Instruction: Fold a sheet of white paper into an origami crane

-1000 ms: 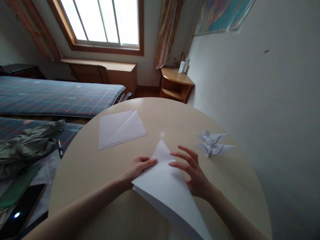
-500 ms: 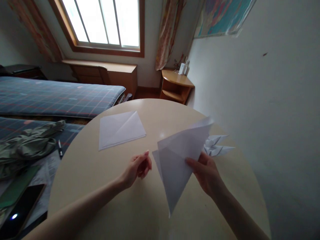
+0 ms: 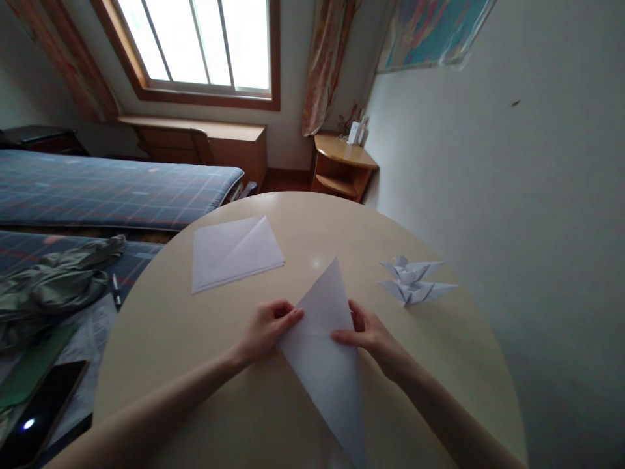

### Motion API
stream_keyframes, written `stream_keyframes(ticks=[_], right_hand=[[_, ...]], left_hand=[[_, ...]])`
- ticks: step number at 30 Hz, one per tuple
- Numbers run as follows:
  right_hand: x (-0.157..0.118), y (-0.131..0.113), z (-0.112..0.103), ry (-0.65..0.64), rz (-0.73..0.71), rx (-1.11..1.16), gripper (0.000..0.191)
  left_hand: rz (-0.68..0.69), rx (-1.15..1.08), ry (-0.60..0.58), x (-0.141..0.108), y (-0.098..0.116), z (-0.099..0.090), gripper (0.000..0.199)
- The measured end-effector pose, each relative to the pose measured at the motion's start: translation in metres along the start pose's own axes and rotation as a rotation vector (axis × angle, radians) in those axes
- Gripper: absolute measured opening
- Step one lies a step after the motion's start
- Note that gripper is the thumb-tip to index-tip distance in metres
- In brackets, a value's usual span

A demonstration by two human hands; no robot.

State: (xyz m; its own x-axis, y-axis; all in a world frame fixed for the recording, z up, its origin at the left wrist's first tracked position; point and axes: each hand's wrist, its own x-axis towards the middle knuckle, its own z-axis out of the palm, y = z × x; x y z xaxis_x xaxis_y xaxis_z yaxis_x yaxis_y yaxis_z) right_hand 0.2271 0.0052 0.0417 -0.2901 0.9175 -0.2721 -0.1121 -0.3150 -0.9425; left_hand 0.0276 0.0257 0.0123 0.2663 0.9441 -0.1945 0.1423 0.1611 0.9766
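Note:
A white sheet of paper [image 3: 325, 365], folded into a triangle, is held above the round table between both hands. My left hand [image 3: 271, 329] pinches its left corner, thumb on top and fingers curled beneath. On the opposite side, my right hand [image 3: 371, 335] grips the long edge, its thumb lying across the front face. One point of the triangle aims away from me and another reaches down to the bottom of the view. Folded paper figures [image 3: 415, 283] with pointed wings stand to the right, apart from my right hand.
A stack of white paper [image 3: 237, 254], its top sheet creased diagonally, lies at the left of the cream table [image 3: 312, 215]. Past the left edge are a phone [image 3: 41, 410], a pen [image 3: 116, 291] and a crumpled green cloth [image 3: 63, 280]. A wall borders the right.
My left hand has moved to the paper and taken hold of its left corner. The paper has turned and shifted toward the middle, uncovering the paper figures.

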Motion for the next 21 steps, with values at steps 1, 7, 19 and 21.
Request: stream_keyframes(ticks=[1,7,19,21], right_hand=[[0.001,-0.001,-0.001,0.012,-0.010,0.000,0.046],[0.007,0.000,-0.011,0.112,0.059,0.048,0.043],[0.013,-0.002,-0.020,0.230,0.131,0.103,0.035],[0.013,-0.003,-0.020,0.235,0.136,0.101,0.034]], left_hand=[[-0.003,-0.004,-0.011,-0.001,-0.001,0.001,0.045],[-0.058,-0.011,-0.109,-0.010,-0.006,0.010,0.040],[-0.144,-0.094,-0.206,-0.020,-0.005,0.017,0.036],[-0.157,-0.095,-0.227,-0.021,-0.003,0.016,0.039]])
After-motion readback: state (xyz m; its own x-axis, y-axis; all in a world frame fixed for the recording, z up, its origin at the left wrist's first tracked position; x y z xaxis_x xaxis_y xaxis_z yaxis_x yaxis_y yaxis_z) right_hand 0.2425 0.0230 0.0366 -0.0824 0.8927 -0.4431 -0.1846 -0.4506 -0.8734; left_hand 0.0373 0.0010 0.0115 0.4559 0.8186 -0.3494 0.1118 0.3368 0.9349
